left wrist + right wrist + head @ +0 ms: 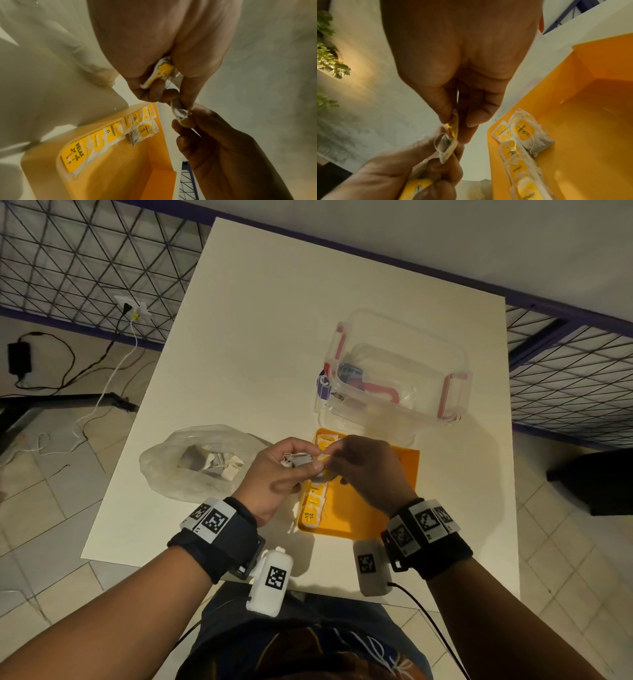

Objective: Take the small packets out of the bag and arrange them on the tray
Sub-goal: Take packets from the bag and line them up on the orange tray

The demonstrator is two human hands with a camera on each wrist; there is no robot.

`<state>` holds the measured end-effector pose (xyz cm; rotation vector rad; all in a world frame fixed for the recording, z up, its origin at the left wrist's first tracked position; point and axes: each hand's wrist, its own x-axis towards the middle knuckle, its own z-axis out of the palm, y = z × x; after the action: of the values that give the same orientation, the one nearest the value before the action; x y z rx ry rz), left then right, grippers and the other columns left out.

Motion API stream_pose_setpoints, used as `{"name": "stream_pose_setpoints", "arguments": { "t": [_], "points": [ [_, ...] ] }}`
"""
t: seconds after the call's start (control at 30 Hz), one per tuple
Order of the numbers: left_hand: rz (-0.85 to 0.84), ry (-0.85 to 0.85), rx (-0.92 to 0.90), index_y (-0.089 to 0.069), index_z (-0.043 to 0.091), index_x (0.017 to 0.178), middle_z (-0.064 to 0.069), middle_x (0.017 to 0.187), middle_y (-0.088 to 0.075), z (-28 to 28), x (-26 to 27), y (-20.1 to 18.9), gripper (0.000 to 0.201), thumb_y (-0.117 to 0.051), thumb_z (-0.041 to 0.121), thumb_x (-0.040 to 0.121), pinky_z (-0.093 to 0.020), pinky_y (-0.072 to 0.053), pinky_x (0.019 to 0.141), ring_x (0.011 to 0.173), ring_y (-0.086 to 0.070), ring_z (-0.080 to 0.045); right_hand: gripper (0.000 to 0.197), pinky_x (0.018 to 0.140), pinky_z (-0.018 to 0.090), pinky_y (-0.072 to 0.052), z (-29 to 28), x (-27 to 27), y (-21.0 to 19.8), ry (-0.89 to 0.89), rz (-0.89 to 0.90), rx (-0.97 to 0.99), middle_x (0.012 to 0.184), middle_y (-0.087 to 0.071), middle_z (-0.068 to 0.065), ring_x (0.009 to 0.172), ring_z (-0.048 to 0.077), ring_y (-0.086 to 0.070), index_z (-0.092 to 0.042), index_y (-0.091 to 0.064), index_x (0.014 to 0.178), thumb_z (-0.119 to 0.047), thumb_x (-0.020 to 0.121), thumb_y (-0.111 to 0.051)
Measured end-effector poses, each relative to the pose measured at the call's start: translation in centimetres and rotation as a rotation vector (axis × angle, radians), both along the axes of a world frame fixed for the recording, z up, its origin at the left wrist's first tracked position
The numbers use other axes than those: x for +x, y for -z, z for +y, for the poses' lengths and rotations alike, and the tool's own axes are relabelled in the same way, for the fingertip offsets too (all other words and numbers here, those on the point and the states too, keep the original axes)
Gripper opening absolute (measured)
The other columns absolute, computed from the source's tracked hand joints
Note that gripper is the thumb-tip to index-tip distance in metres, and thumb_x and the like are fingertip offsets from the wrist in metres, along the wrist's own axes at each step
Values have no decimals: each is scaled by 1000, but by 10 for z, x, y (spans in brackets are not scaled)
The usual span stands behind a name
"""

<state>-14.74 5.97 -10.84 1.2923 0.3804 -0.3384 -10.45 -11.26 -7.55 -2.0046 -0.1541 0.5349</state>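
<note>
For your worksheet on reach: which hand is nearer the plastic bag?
Left. The left hand is right beside the plastic bag; the right hand is farther, over the tray.

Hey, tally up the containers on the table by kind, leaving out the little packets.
Plastic bag: 1
Orange tray: 1
Clear plastic box: 1
Total: 3

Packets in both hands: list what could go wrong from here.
1. The left hand grips several packets at once; as the right hand pinches one packet free, others may slip out of the grip.
2. Strings show on the packets; a tangle could drag out a second one.
3. The row hugs the tray's left wall; setting down another could knock it askew.
</note>
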Motion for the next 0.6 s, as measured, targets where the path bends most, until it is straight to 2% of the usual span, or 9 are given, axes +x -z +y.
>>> {"name": "stream_pose_setpoints", "arguments": {
  "t": [0.1, 0.17, 0.27, 0.33, 0.4, 0.5, 0.6],
  "points": [
    [28, 23, -11, -70, 11, 105, 7, 78, -67, 2, -1, 1, 21, -73, 8, 85, -18, -41, 51, 60, -58, -1, 7, 60, 19, -54, -4, 4, 0, 43, 12, -12, 83, -73, -1, 65, 6, -67, -11, -73, 94, -9, 91, -68],
    [39, 46, 6, -71, 13, 104, 0, 84, -68, 3, -2, 2, 20, -74, 11, 85, -19, -41, 53, 62, -58, -3, 8, 62, 22, -56, -5, 5, -2, 60, 24, 29, 85, -73, 1, 67, 10, -68, -11, -73, 93, -5, 90, -68],
    [48, 25, -35, -69, 7, 104, -8, 88, -67, 1, -3, 2, 18, -71, 7, 86, -17, -42, 51, 62, -59, -4, 7, 67, 25, -59, -6, 5, -5, 79, 52, 66, 87, -73, 7, 72, 17, -71, -8, -73, 95, -6, 88, -71],
    [49, 5, -60, -69, 7, 103, -10, 91, -68, 0, -3, 0, 16, -70, 6, 87, -17, -43, 51, 64, -61, -5, 9, 67, 22, -58, -6, 5, -6, 104, 68, 48, 86, -73, 6, 73, 16, -72, -6, -72, 96, -10, 87, -73],
    [45, 13, -42, -70, 12, 100, -8, 92, -68, -1, -2, -2, 14, -71, 8, 86, -17, -44, 52, 66, -61, -5, 10, 62, 15, -54, -8, 4, -6, 101, 55, -6, 84, -74, 1, 70, 8, -71, -8, -72, 94, -16, 88, -72],
    [62, 35, -19, -70, 11, 103, -3, 91, -70, 0, -3, -2, 17, -71, 10, 87, -18, -44, 54, 68, -61, -6, 11, 62, 9, -49, -12, 5, -6, 58, -43, -97, 85, -73, -4, 72, 0, -67, -13, -74, 92, -22, 87, -74],
    [101, 70, 20, -71, 12, 108, 1, 86, -67, 4, -4, 0, 19, -69, 11, 89, -21, -41, 58, 68, -54, -9, 8, 70, 14, -50, -23, 12, -5, 56, -251, -221, 88, -70, -4, 79, 5, -65, -16, -75, 87, -23, 84, -76]
  ]
}}
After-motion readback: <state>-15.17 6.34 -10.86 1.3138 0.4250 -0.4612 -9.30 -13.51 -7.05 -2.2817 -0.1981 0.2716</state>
